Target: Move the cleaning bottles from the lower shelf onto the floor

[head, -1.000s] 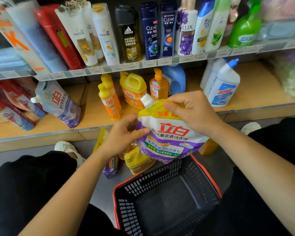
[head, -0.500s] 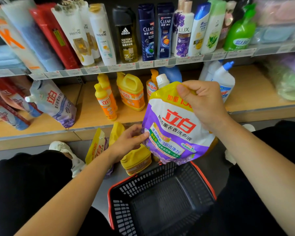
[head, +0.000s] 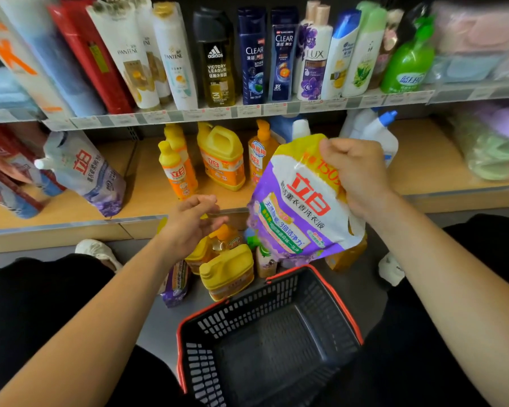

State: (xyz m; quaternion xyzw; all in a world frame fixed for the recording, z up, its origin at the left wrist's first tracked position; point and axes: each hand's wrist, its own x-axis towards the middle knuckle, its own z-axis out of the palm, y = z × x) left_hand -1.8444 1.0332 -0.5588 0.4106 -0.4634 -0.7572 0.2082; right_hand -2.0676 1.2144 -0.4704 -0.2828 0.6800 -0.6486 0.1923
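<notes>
- Clamping fingers [head: 335,151] of right hand [head: 357,176] on yellow top edge of purple-and-white soft plastic detergent pouch [head: 300,221], dangling it before wooden lower shelf [head: 147,177], above grey floor [head: 373,277].
- Looking down into black, red-rimmed plastic lattice basket [head: 276,292].
- Hovering left hand [head: 188,224] beside pouch, fingers loosely curled, gripping nothing.

Upper shelf [head: 247,111], price tags along its edge, carries leaning Pantene tubes [head: 130,63], a dark adidas bottle [head: 216,60], two navy Clear bottles [head: 253,63], a Lux bottle [head: 313,63] and a green pump bottle [head: 406,63]; low in view, a black red-rimmed basket [head: 247,306], with a left shoe [head: 96,251] and a right shoe [head: 390,267] well apart either side.
</notes>
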